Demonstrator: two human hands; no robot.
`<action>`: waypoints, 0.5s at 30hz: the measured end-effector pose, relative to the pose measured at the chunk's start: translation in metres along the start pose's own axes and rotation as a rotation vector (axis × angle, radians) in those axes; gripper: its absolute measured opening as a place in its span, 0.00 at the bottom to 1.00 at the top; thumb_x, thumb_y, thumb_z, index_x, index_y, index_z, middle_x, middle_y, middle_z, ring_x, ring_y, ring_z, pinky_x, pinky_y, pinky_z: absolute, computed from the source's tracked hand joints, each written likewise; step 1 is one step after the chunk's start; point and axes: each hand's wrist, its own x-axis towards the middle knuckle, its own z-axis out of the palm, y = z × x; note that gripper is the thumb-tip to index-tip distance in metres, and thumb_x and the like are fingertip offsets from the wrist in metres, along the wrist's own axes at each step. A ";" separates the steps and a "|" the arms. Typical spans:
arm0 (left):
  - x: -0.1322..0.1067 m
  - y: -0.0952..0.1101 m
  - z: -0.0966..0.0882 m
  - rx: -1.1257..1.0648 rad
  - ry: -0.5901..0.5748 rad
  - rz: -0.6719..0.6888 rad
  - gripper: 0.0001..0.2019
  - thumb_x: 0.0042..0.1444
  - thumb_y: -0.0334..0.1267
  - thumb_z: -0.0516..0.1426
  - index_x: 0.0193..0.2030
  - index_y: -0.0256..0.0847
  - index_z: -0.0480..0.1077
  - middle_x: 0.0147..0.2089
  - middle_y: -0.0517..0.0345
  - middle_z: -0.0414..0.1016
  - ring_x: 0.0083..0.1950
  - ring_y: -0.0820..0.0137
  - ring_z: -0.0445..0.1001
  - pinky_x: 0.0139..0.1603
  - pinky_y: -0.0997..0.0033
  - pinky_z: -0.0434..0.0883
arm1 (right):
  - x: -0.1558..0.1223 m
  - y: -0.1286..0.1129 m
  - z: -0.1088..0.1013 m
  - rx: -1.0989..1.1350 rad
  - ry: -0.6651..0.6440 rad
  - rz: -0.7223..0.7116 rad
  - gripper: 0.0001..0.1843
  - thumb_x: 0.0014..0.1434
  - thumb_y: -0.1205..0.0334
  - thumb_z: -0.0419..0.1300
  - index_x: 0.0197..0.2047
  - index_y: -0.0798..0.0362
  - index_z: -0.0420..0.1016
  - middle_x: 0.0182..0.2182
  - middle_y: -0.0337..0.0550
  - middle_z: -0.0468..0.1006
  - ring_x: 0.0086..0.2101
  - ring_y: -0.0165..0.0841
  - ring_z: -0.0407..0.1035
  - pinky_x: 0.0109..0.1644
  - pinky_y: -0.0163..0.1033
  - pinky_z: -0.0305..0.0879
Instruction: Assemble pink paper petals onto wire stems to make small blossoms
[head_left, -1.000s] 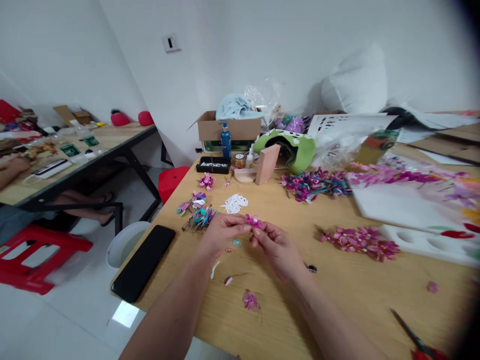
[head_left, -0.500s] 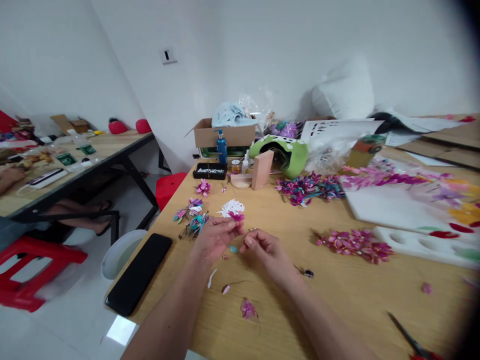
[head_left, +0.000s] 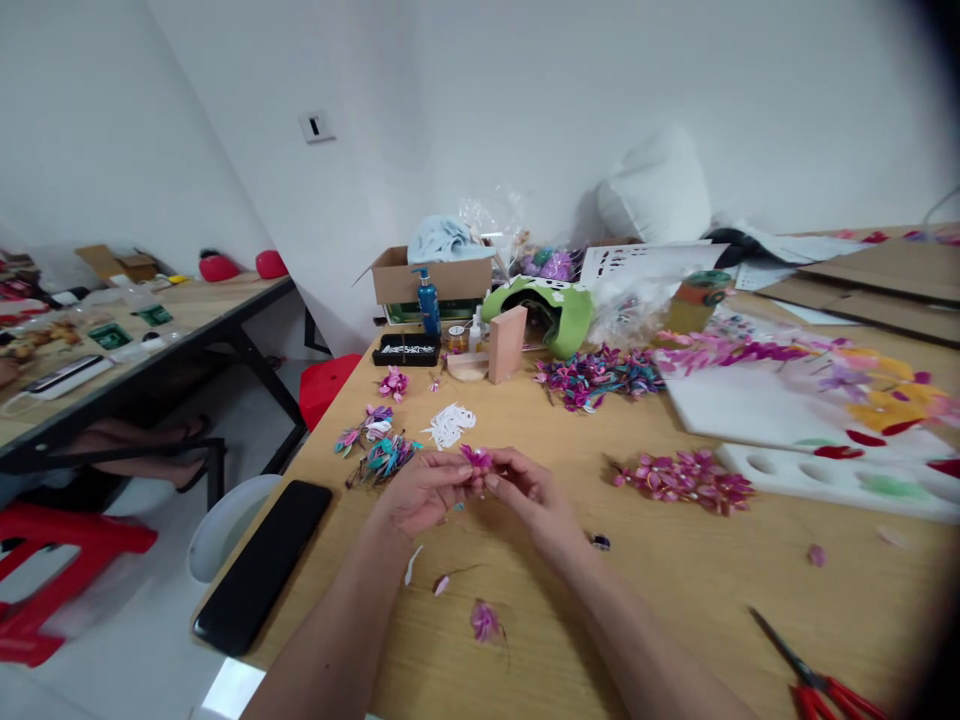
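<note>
A small magenta flower (head_left: 475, 457) is pinched in the fingertips of my left hand (head_left: 424, 490), above the wooden table. My right hand (head_left: 531, 497) meets it from the right, thumb and forefinger closed at the flower's lower edge; anything smaller between those fingers is hidden. Nearer to me lie a loose purple flower (head_left: 484, 622), a pale pink petal on a thin stem (head_left: 442, 585) and a white strip (head_left: 412, 565). White petal-shaped pieces (head_left: 451, 425) are heaped just beyond my hands, and a teal flower bundle (head_left: 386, 457) is left of them.
A black phone (head_left: 262, 567) lies along the left table edge. Red-handled scissors (head_left: 810, 675) are at the lower right. Pink flower sprays (head_left: 686, 480) lie beside a white palette (head_left: 832, 477). Behind stand a pinkish block (head_left: 507, 345), a blue pump bottle (head_left: 428, 303) and a cardboard box (head_left: 390, 272).
My right hand has moved left and up to the flower, where its fingers now touch it. My left hand still holds the flower. The view has shifted slightly right.
</note>
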 end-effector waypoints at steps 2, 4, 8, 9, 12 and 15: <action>0.000 0.000 -0.001 0.021 -0.001 -0.001 0.06 0.41 0.30 0.67 0.28 0.29 0.78 0.27 0.51 0.78 0.29 0.73 0.73 0.37 0.73 0.67 | -0.001 -0.001 0.001 -0.033 0.011 -0.036 0.13 0.53 0.54 0.64 0.40 0.51 0.75 0.37 0.45 0.74 0.38 0.35 0.69 0.43 0.41 0.67; -0.001 0.001 0.000 0.035 0.002 0.002 0.06 0.41 0.30 0.67 0.27 0.30 0.78 0.27 0.51 0.77 0.29 0.73 0.73 0.37 0.72 0.67 | -0.001 -0.002 0.001 -0.053 0.028 -0.076 0.11 0.53 0.55 0.64 0.37 0.51 0.75 0.36 0.45 0.72 0.37 0.35 0.69 0.42 0.41 0.68; -0.003 0.003 0.002 0.063 -0.010 0.002 0.08 0.40 0.32 0.68 0.29 0.30 0.79 0.27 0.50 0.78 0.29 0.73 0.73 0.36 0.72 0.68 | -0.001 -0.003 0.002 -0.075 0.048 -0.170 0.07 0.54 0.58 0.63 0.35 0.51 0.73 0.35 0.44 0.70 0.36 0.34 0.68 0.40 0.40 0.68; -0.004 0.003 0.003 0.068 -0.013 0.001 0.09 0.40 0.33 0.68 0.29 0.30 0.78 0.27 0.50 0.78 0.28 0.73 0.73 0.35 0.72 0.68 | 0.000 -0.003 0.002 -0.100 0.056 -0.198 0.07 0.55 0.58 0.63 0.34 0.51 0.73 0.35 0.44 0.70 0.36 0.34 0.68 0.40 0.40 0.68; -0.003 0.004 0.003 0.053 0.011 0.012 0.08 0.41 0.33 0.68 0.29 0.31 0.78 0.28 0.51 0.78 0.29 0.72 0.74 0.35 0.72 0.70 | -0.001 -0.004 0.002 -0.245 0.097 -0.277 0.05 0.56 0.59 0.61 0.33 0.52 0.72 0.33 0.44 0.71 0.36 0.34 0.67 0.40 0.41 0.67; -0.001 0.003 0.001 0.037 0.060 0.007 0.09 0.41 0.33 0.68 0.30 0.32 0.78 0.29 0.51 0.79 0.30 0.71 0.76 0.35 0.72 0.71 | -0.004 -0.005 0.002 -0.425 0.126 -0.333 0.04 0.60 0.62 0.57 0.33 0.52 0.71 0.32 0.44 0.71 0.36 0.35 0.66 0.40 0.41 0.65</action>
